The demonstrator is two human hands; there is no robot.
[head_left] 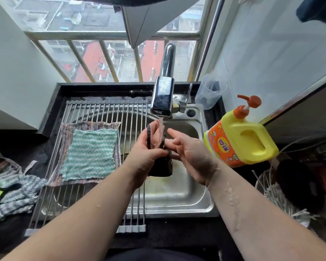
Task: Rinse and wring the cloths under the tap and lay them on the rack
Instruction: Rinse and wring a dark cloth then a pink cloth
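Your left hand [149, 147] grips the dark cloth [161, 166] just under the tap [162, 97], over the sink [177, 194], with the stream striking its top edge. Your right hand [188, 153] lies open beside it, fingers straight against the fabric. Most of the cloth hangs below the water, so feed it up through the stream, rubbing with the flat right fingers. Then close both hands on it and twist low in the basin to limit splashing. The rack [105, 113] bears a green cloth [90, 155] on a striped cloth [68, 129]; aim for its bare bars.
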